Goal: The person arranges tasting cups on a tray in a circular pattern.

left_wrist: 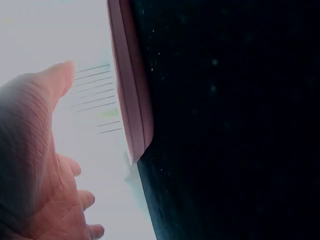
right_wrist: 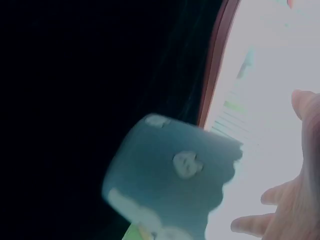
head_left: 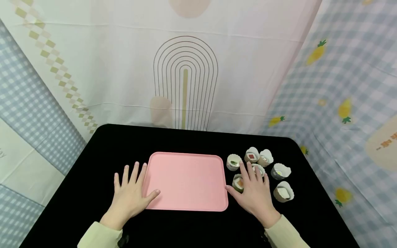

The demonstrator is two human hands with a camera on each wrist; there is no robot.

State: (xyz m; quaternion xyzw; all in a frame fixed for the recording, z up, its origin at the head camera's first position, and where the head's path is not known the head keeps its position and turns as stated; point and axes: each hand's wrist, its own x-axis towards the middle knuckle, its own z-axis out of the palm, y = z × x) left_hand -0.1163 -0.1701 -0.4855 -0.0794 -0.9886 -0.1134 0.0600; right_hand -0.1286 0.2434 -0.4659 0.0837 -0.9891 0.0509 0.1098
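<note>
A pink rectangular tray (head_left: 187,181) lies on the black table, with nothing on it. My left hand (head_left: 128,198) is spread over the tray's left edge, palm down. In the left wrist view, the left hand (left_wrist: 40,155) stays apart from the tray's rim (left_wrist: 131,90). My right hand (head_left: 255,194) is spread just right of the tray, partly covering several paper baking cups. One patterned cup (right_wrist: 175,172) shows near the right hand (right_wrist: 295,195) in the right wrist view. Neither hand holds anything.
Paper cups with small fillings stand right of the tray: one with green bits (head_left: 233,162), one with a red square (head_left: 252,155), one with a white piece (head_left: 283,192), among others. A pale curtain (head_left: 124,69) hangs behind the table (head_left: 102,148).
</note>
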